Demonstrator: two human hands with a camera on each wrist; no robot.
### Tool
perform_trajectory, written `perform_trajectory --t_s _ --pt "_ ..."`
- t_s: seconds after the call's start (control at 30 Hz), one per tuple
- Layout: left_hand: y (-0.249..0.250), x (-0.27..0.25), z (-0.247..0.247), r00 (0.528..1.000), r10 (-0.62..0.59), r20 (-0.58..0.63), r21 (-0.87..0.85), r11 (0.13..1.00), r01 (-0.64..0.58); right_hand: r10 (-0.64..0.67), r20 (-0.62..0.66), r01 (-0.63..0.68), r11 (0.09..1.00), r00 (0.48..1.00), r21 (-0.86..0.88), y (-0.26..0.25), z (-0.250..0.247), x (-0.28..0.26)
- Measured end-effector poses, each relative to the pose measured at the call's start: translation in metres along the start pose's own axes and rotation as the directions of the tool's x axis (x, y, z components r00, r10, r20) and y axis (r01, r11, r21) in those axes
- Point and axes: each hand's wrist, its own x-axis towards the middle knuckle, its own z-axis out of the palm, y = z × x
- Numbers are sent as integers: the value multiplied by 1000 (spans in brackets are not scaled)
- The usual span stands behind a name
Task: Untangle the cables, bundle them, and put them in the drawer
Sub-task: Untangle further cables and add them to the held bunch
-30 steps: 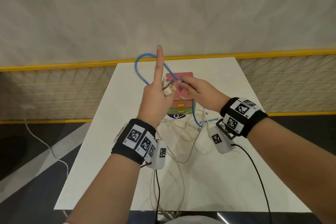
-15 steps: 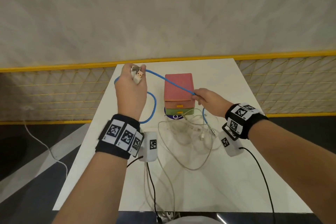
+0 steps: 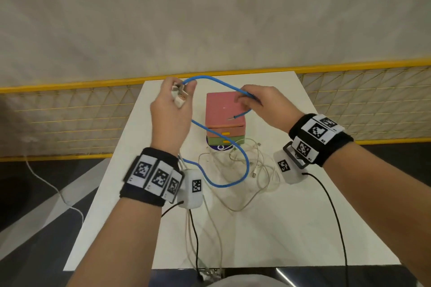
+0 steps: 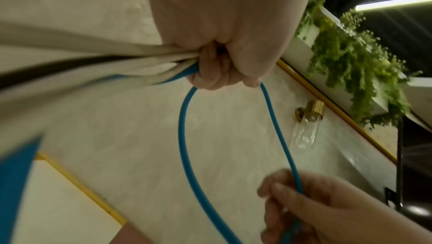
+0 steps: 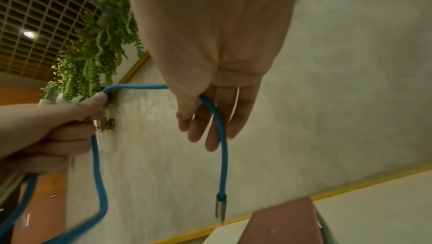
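Since half a second ago our right hand [image 3: 261, 102] has risen above the drawer box [image 3: 225, 115], beside our left hand [image 3: 171, 112], arching the blue cable [image 3: 217, 81] between them. Only the left wrist view shows our left grip clenched round white cables [image 4: 140, 63] and the blue one; our right grip pinches the blue cable, its metal plug [image 5: 221, 209] hanging tip-down above the box on the bench [image 3: 268, 228].

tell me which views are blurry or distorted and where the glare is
Head view: mostly sharp, with the wide lens bowing the yellow rail. Left wrist view: white cables and blue cable smear near the lens, the right hand is soft, and a ceiling light strip flares. Right wrist view: dim, the blue cable's lower left loop blurs, the plug tip fairly crisp.
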Motion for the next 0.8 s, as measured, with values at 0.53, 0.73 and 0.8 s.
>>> perform_trajectory --t_s 0.53,0.73,0.8 --pt "26 -102 -26 828 -126 546 157 987 47 10 891 -82 996 455 31 -67 59 -155" --pt "43 -143 -34 768 -137 626 106 990 90 154 925 164 961 347 -221 -67 57 -181" --pt "51 -148 -37 782 -142 607 67 990 128 141 833 155 953 535 -261 -63 49 -176"
